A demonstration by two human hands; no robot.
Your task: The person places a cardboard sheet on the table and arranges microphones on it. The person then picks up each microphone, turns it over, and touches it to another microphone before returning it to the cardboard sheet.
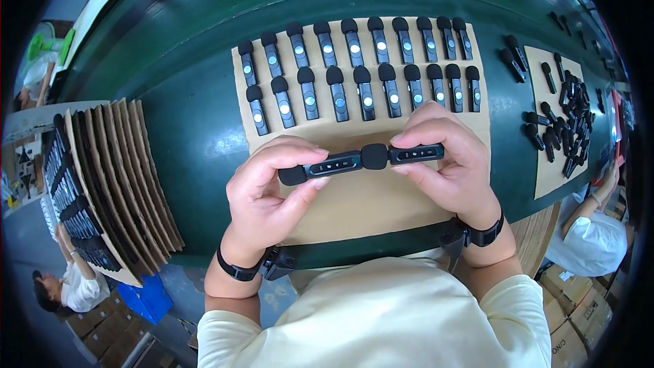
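Note:
Between thumb and fingers, my left hand grips a small black wireless microphone with a foam windscreen at its left end. My right hand pinches a second such microphone, whose foam tip points left and meets the end of the first. Both show a dark panel with small light marks facing up. They are held in line above a brown cardboard sheet. On its far half lie two rows of like microphones, foam ends pointing away from me, each with a round shiny spot.
A green table carries the sheet. At the right, a jumbled pile of microphones covers another cardboard piece, with loose ones around it. Stacked cardboard sheets stand on edge at the left. People work on both sides.

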